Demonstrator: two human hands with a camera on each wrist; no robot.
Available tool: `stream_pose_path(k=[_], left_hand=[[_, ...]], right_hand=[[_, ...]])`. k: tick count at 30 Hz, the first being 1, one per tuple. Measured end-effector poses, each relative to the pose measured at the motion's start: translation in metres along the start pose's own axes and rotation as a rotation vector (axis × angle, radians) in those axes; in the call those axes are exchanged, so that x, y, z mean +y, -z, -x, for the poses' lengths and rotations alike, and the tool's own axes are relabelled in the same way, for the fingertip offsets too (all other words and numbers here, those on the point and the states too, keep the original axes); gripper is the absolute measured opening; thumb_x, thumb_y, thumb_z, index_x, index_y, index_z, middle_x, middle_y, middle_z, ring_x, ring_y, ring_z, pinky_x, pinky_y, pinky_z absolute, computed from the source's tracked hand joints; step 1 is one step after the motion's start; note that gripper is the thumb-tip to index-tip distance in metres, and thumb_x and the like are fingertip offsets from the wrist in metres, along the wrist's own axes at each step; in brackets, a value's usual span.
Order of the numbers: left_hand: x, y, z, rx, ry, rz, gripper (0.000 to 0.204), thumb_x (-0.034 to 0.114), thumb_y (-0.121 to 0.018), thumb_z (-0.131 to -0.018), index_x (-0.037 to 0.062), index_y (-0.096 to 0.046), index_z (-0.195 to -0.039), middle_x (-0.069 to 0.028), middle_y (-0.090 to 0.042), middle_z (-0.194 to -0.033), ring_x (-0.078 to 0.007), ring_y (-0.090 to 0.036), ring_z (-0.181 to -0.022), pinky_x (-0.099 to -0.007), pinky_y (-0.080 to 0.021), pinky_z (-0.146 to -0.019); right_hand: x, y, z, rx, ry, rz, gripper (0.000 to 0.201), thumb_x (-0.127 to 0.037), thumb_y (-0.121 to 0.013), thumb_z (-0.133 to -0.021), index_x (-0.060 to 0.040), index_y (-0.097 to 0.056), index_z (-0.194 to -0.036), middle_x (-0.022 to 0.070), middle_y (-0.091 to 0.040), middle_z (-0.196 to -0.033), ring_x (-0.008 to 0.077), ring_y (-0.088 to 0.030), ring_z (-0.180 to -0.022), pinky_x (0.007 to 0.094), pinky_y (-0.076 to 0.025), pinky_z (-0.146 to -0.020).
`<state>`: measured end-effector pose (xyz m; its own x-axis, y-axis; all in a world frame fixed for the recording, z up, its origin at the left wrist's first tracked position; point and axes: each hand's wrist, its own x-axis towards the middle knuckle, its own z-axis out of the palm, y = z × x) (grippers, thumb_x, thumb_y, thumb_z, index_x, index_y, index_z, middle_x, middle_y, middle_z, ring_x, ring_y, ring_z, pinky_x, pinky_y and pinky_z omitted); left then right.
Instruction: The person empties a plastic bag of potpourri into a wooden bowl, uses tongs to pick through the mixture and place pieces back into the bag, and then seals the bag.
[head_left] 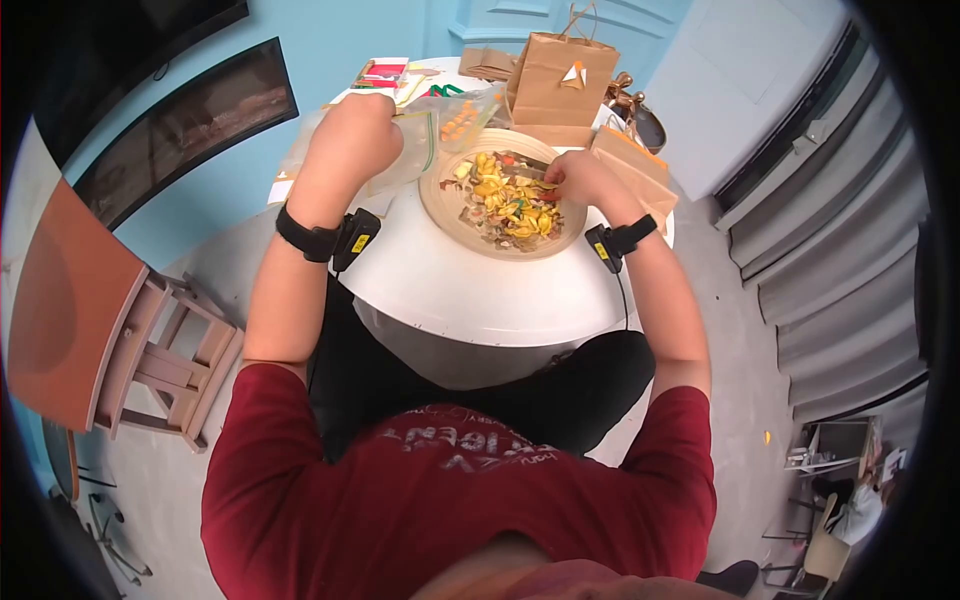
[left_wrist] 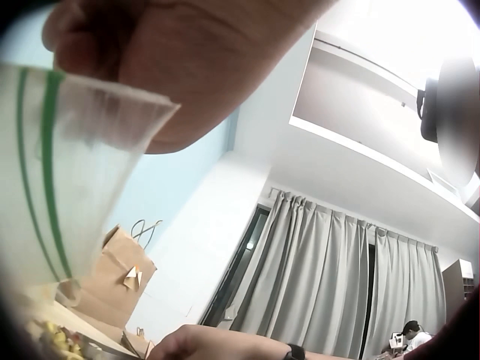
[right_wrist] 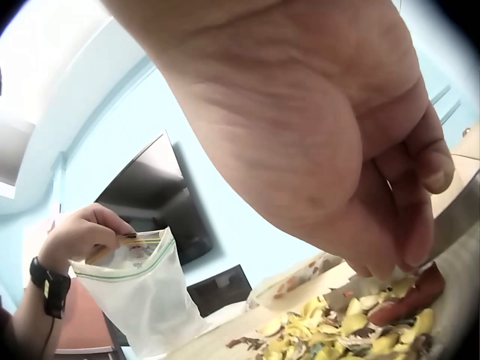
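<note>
Up by the plate's left side, my left hand grips the bag, fingers curled round its top edge. My right hand's fingertips bunch down at the yellow pieces in the plate; whether they clamp one, I can't tell.

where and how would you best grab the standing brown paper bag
Probably by its handles, reaching down from above: they rise over the top of the bag, while the round dish sits close in front.
</note>
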<state>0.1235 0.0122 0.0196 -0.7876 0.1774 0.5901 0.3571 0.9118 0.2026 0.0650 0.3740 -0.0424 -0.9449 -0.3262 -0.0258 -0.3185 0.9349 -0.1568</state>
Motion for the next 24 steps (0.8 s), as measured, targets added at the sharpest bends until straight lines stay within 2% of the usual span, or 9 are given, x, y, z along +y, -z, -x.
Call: stream_pose_path(k=[2, 5, 6, 11, 14, 17, 18, 21, 24], left_hand=[[0.003, -0.007, -0.004, -0.098, 0.022, 0.024, 0.031, 0.005, -0.056, -0.081, -0.0016, -0.078, -0.102, -0.0297, -0.070, -0.092, -0.0460, -0.070, -0.089, -0.0485, -0.058, -0.084], [-0.001, -0.026, -0.008, -0.112, -0.034, 0.102, 0.031, 0.005, -0.055, -0.082, -0.0046, -0.077, -0.103, -0.0305, -0.070, -0.088, -0.0432, -0.072, -0.082, -0.0473, -0.058, -0.080], [0.002, -0.025, -0.009, -0.138, -0.023, 0.161, 0.032, 0.005, -0.055, -0.082, -0.0055, -0.076, -0.103, -0.0305, -0.070, -0.087, -0.0419, -0.072, -0.079, -0.0467, -0.058, -0.079], [0.015, -0.019, -0.005, -0.245, 0.094, 0.428, 0.034, 0.005, -0.053, -0.084, -0.0084, -0.075, -0.106, -0.0295, -0.069, -0.077, -0.0367, -0.072, -0.066, -0.0436, -0.058, -0.072], [0.007, -0.032, -0.002, -0.133, -0.026, 0.446, 0.024, 0.004, -0.056, -0.081, -0.0064, -0.073, -0.094, -0.0291, -0.068, -0.078, -0.0460, -0.069, -0.077, -0.0516, -0.057, -0.078], [-0.003, -0.043, -0.001, 0.019, -0.181, 0.458, 0.036, 0.006, -0.054, -0.085, -0.0051, -0.074, -0.113, -0.0246, -0.065, -0.069, -0.0326, -0.068, -0.061, -0.0428, -0.055, -0.064], [-0.004, -0.044, 0.001, 0.041, -0.186, 0.499, 0.037, 0.006, -0.054, -0.086, -0.0045, -0.074, -0.115, -0.0238, -0.064, -0.068, -0.0316, -0.067, -0.060, -0.0425, -0.054, -0.063], [-0.008, -0.038, 0.001, 0.099, -0.195, 0.591, 0.038, 0.007, -0.055, -0.087, -0.0035, -0.073, -0.119, -0.0217, -0.062, -0.065, -0.0286, -0.063, -0.056, -0.0409, -0.050, -0.059], [-0.016, -0.038, 0.001, 0.129, -0.161, 0.641, 0.038, 0.008, -0.054, -0.089, -0.0031, -0.072, -0.120, -0.0202, -0.061, -0.063, -0.0254, -0.062, -0.054, -0.0383, -0.048, -0.056]], right_hand=[[0.007, -0.013, -0.001, 0.052, -0.001, 0.016, 0.031, -0.027, -0.087, -0.081, -0.0083, -0.080, -0.105, 0.0158, -0.077, -0.098, 0.0324, -0.073, -0.091, 0.0413, -0.057, -0.080], [0.000, -0.018, 0.006, 0.069, -0.041, 0.110, 0.024, -0.012, -0.076, -0.084, -0.0110, -0.079, -0.108, 0.0148, -0.077, -0.102, 0.0339, -0.073, -0.100, 0.0427, -0.058, -0.085], [-0.010, -0.012, 0.011, 0.017, -0.068, 0.148, 0.023, -0.008, -0.071, -0.085, -0.0108, -0.079, -0.106, 0.0154, -0.076, -0.099, 0.0350, -0.072, -0.099, 0.0436, -0.058, -0.085], [-0.014, -0.014, 0.012, -0.019, -0.116, 0.191, 0.015, -0.013, -0.073, -0.084, -0.0073, -0.077, -0.097, 0.0169, -0.076, -0.097, 0.0364, -0.073, -0.094, 0.0450, -0.058, -0.081], [-0.007, -0.019, 0.008, 0.014, -0.116, 0.159, 0.014, -0.016, -0.074, -0.084, -0.0041, -0.075, -0.091, 0.0183, -0.075, -0.093, 0.0372, -0.072, -0.089, 0.0455, -0.058, -0.079], [-0.001, -0.019, 0.007, 0.079, -0.117, 0.086, 0.017, -0.019, -0.075, -0.082, -0.0027, -0.076, -0.089, 0.0199, -0.074, -0.088, 0.0379, -0.072, -0.085, 0.0445, -0.058, -0.078], [-0.006, -0.016, 0.009, 0.105, -0.124, 0.058, 0.018, -0.019, -0.075, -0.082, -0.0025, -0.076, -0.089, 0.0204, -0.074, -0.086, 0.0382, -0.071, -0.083, 0.0439, -0.058, -0.078], [-0.029, 0.004, 0.011, 0.281, -0.104, -0.136, 0.017, -0.016, -0.077, -0.084, -0.0012, -0.076, -0.093, 0.0154, -0.075, -0.084, 0.0289, -0.072, -0.076, 0.0387, -0.057, -0.072], [-0.077, 0.029, 0.018, 0.585, 0.005, -0.869, 0.017, -0.012, -0.077, -0.089, 0.0018, -0.075, -0.099, 0.0078, -0.075, -0.086, 0.0159, -0.069, -0.073, 0.0298, -0.054, -0.067]])
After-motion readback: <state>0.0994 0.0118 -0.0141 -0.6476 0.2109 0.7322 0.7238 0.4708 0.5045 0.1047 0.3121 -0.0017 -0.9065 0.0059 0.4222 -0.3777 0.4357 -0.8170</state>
